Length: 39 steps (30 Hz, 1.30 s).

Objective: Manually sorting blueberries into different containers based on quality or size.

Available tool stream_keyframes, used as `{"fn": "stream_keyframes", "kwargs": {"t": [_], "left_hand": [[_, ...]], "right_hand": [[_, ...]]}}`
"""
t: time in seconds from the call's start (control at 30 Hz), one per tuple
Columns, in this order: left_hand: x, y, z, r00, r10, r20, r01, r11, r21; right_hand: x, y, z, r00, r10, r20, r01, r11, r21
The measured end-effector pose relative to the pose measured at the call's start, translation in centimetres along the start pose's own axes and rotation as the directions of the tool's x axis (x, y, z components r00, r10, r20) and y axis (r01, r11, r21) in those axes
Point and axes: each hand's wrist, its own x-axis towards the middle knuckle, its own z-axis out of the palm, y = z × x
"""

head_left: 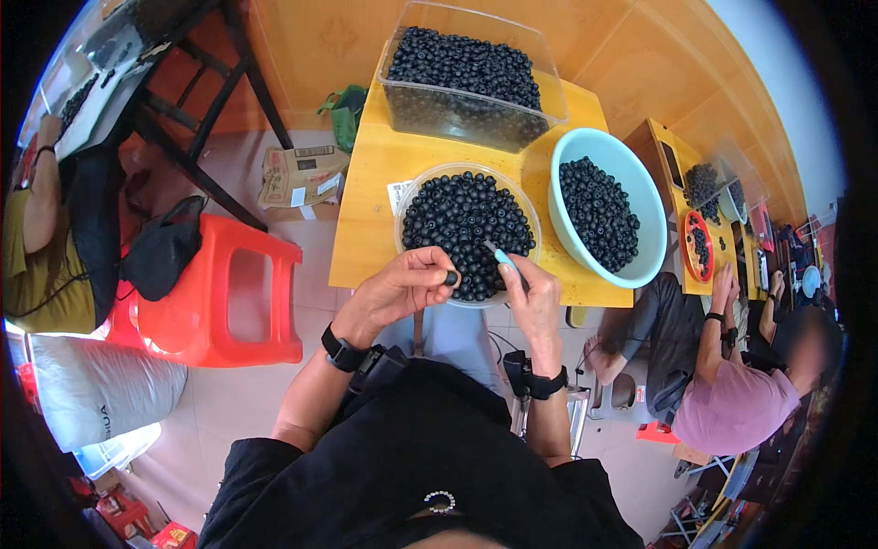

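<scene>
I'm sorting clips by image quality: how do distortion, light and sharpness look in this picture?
Head view: strong fisheye, so the yellow table edges bow and the corners go black; even, soft daylight with little shadow; centre sharp on the left hand, its dark bead and the right hand; the rim is softer, one co-worker's face blurred.

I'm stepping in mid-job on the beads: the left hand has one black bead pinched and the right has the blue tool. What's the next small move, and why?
Probably bring the blue tool tip to the bead. The left hand pinches that single black bead at its fingertips over the clear bowl, and the right hand holds the tool pointed toward it with a small gap between them. Whether the bead's hole faces the tip is too small to tell.
</scene>
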Motion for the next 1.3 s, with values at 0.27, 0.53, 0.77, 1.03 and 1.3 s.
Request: {"fn": "stream_keyframes", "kwargs": {"t": [0.27,0.53,0.77,1.03,1.3], "left_hand": [[0.2,-0.1,-0.2,0.996,-0.003,-0.093,-0.001,0.999,-0.047],[-0.3,0.0,0.7,0.995,-0.043,-0.094,0.054,0.992,0.117],[-0.1,-0.9,-0.1,0.997,-0.068,-0.038,0.070,0.996,0.048],[-0.1,-0.4,1.0,0.979,-0.011,-0.205,0.055,0.976,0.212],[-1.1,0.5,-0.3,0.856,0.277,-0.436,-0.033,0.871,0.490]], "right_hand": [[-0.6,-3.6,0.9,0.970,0.094,0.225,-0.191,0.863,0.467],[-1.3,-3.8,2.4,0.922,0.112,0.370,-0.358,0.606,0.710],[-1.5,-4.2,1.5,0.837,0.237,0.492,-0.544,0.446,0.710],[-0.9,-2.0,0.5,0.943,0.191,0.271,-0.308,0.808,0.503],[3.6,2.4,-8.8,0.868,0.266,-0.419,-0.211,0.962,0.175]]}}
